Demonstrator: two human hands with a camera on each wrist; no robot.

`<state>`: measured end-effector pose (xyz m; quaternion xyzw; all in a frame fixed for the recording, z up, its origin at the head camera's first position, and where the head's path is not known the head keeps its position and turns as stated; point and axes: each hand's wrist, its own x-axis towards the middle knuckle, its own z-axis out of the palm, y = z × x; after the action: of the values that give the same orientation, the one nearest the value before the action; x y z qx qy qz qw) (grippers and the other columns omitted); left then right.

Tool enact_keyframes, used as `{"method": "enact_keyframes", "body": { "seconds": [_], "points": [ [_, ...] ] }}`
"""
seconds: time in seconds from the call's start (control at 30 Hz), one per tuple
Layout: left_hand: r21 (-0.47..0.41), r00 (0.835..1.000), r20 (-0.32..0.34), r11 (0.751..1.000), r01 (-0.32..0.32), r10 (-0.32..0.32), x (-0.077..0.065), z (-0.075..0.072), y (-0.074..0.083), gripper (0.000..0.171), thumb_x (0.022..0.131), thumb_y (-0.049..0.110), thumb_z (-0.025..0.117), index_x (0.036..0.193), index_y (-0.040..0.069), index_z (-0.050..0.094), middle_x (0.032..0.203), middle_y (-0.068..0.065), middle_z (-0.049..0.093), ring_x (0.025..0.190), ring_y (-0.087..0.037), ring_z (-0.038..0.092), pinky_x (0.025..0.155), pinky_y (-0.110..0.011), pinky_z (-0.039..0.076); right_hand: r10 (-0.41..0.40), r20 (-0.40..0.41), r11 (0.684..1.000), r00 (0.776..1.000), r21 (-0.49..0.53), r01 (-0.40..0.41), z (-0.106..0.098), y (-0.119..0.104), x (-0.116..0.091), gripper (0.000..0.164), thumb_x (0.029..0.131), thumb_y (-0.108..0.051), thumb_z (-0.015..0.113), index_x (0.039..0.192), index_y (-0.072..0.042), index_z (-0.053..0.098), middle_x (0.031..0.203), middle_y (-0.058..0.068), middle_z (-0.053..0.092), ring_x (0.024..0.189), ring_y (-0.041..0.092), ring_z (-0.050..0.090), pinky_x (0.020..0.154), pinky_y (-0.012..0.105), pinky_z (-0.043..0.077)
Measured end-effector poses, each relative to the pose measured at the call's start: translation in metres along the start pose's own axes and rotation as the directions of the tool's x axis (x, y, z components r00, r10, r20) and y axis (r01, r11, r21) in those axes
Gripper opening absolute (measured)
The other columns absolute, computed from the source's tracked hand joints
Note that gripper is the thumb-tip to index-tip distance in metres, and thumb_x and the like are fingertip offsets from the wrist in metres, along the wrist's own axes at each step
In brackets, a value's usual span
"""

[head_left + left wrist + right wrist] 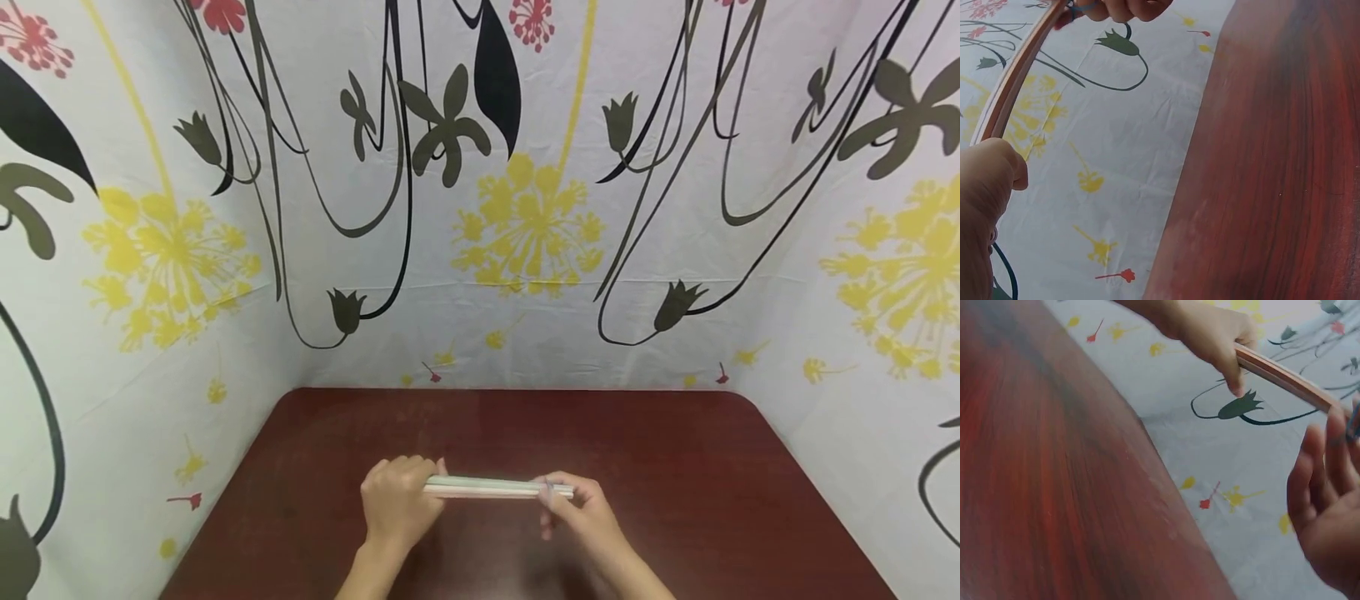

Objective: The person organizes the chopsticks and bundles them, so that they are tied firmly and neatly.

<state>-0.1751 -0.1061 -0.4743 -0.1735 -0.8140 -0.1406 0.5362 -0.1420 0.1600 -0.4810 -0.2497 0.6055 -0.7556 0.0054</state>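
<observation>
Gripping the far end of the stick bundle (487,487) in my left hand (400,498), with my fingers curled round it, I have it lying nearly level above the counter (675,467), between my two hands. My right hand (579,505) pinches the other end between thumb and fingers, where a thin bluish band (1354,422) shows; whether it goes all the way round the sticks, I cannot tell. The step looks to me like working that band at the bundle's end. To do it well, I should make the left hand the firm anchor, with the sticks pressed tight and their ends even, and let only my right fingertips guide the band, easing it square across the bundle. Tugging sideways could fan the sticks apart, and a loose pinch might let the band spring off the tips. Counting up: two hands, one bundle, one band that I can make out, and one counter. The sticks overlap too closely for a sure number; at least two show, one pale green and one pinkish.
</observation>
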Motion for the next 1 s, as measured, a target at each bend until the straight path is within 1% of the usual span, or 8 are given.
{"method": "enact_keyframes", "body": {
  "seconds": [0.1, 0.27, 0.43, 0.57, 0.67, 0.8, 0.93, 1.0],
  "points": [
    [-0.031, 1.000, 0.002, 0.999, 0.008, -0.008, -0.002, 0.000, 0.002, 0.036, 0.079, 0.024, 0.055, 0.046, 0.022, 0.042, 0.044, 0.010, 0.041, 0.038, -0.008, 0.029, 0.041, -0.021, 0.023, -0.083, 0.143, 0.953, 0.986, 0.302, 0.037, -0.007, 0.013, -0.003, 0.040, 0.096, 0.006, 0.048, 0.119, -0.015, 0.073, 0.083, -0.010, 0.070, 0.068, 0.002, 0.061, 0.058, 0.022, 0.048],
    [-0.052, 1.000, -0.011, 0.999, -0.018, 0.017, 0.003, -0.001, 0.006, 0.042, 0.084, 0.025, 0.053, 0.046, 0.023, 0.036, 0.043, 0.010, 0.035, 0.041, -0.004, 0.019, 0.041, -0.019, 0.018, -0.146, 0.274, 0.736, 0.951, 0.672, -0.081, -0.013, 0.025, -0.009, 0.036, 0.099, 0.001, 0.045, 0.127, -0.010, 0.066, 0.094, -0.007, 0.071, 0.072, 0.008, 0.054, 0.065, 0.026, 0.031],
    [-0.051, 1.000, 0.010, 0.999, 0.013, -0.012, 0.005, -0.002, 0.008, 0.037, 0.080, 0.022, 0.055, 0.046, 0.022, 0.040, 0.044, 0.009, 0.040, 0.037, -0.009, 0.029, 0.040, -0.021, 0.022, -0.068, 0.193, 0.685, 0.979, 0.723, -0.095, -0.007, 0.018, -0.010, 0.038, 0.101, 0.006, 0.040, 0.119, -0.011, 0.068, 0.097, -0.003, 0.074, 0.086, 0.007, 0.067, 0.079, 0.020, 0.050],
    [-0.034, 0.999, 0.022, 0.999, 0.034, -0.033, 0.004, -0.005, 0.010, 0.036, 0.078, 0.021, 0.056, 0.047, 0.022, 0.040, 0.045, 0.009, 0.041, 0.037, -0.010, 0.031, 0.040, -0.022, 0.022, -0.070, 0.135, 0.658, 0.988, 0.751, -0.056, 0.000, 0.018, -0.009, 0.038, 0.103, 0.005, 0.040, 0.116, -0.013, 0.070, 0.099, -0.006, 0.071, 0.072, 0.002, 0.055, 0.068, 0.014, 0.041],
    [-0.014, 0.999, 0.022, 0.999, 0.040, -0.039, 0.006, -0.007, 0.009, 0.037, 0.080, 0.022, 0.056, 0.047, 0.022, 0.039, 0.045, 0.009, 0.041, 0.037, -0.010, 0.029, 0.040, -0.022, 0.022, -0.072, 0.099, 0.685, 0.992, 0.728, -0.023, 0.000, 0.018, -0.010, 0.043, 0.102, 0.009, 0.037, 0.117, -0.015, 0.070, 0.103, -0.008, 0.068, 0.067, 0.003, 0.042, 0.061, 0.016, 0.030],
    [0.007, 0.999, 0.012, 0.999, 0.044, -0.044, 0.012, -0.010, 0.006, 0.040, 0.083, 0.024, 0.053, 0.048, 0.021, 0.036, 0.044, 0.008, 0.038, 0.038, -0.010, 0.024, 0.039, -0.023, 0.021, -0.074, 0.030, 0.783, 0.997, 0.621, 0.040, -0.003, 0.007, -0.011, 0.048, 0.098, 0.014, 0.036, 0.124, -0.013, 0.065, 0.114, -0.003, 0.067, 0.087, 0.006, 0.061, 0.070, 0.017, 0.048],
    [0.006, 1.000, 0.003, 1.000, 0.027, -0.027, 0.016, -0.012, 0.003, 0.041, 0.085, 0.023, 0.053, 0.048, 0.020, 0.035, 0.045, 0.007, 0.037, 0.038, -0.011, 0.024, 0.040, -0.024, 0.022, -0.213, -0.063, 0.934, 0.975, 0.280, 0.222, -0.007, -0.013, -0.003, 0.041, 0.094, 0.017, 0.048, 0.124, -0.005, 0.066, 0.114, 0.001, 0.070, 0.101, 0.011, 0.069, 0.080, 0.027, 0.057],
    [-0.001, 1.000, 0.003, 1.000, 0.018, -0.018, 0.017, -0.013, 0.003, 0.041, 0.085, 0.023, 0.054, 0.048, 0.020, 0.034, 0.045, 0.007, 0.037, 0.037, -0.011, 0.026, 0.040, -0.024, 0.022, -0.272, -0.088, 0.959, 0.958, 0.056, 0.277, -0.009, -0.022, 0.001, 0.036, 0.090, 0.018, 0.058, 0.118, -0.001, 0.068, 0.110, -0.001, 0.071, 0.098, 0.009, 0.069, 0.078, 0.026, 0.058]
  ]
}}
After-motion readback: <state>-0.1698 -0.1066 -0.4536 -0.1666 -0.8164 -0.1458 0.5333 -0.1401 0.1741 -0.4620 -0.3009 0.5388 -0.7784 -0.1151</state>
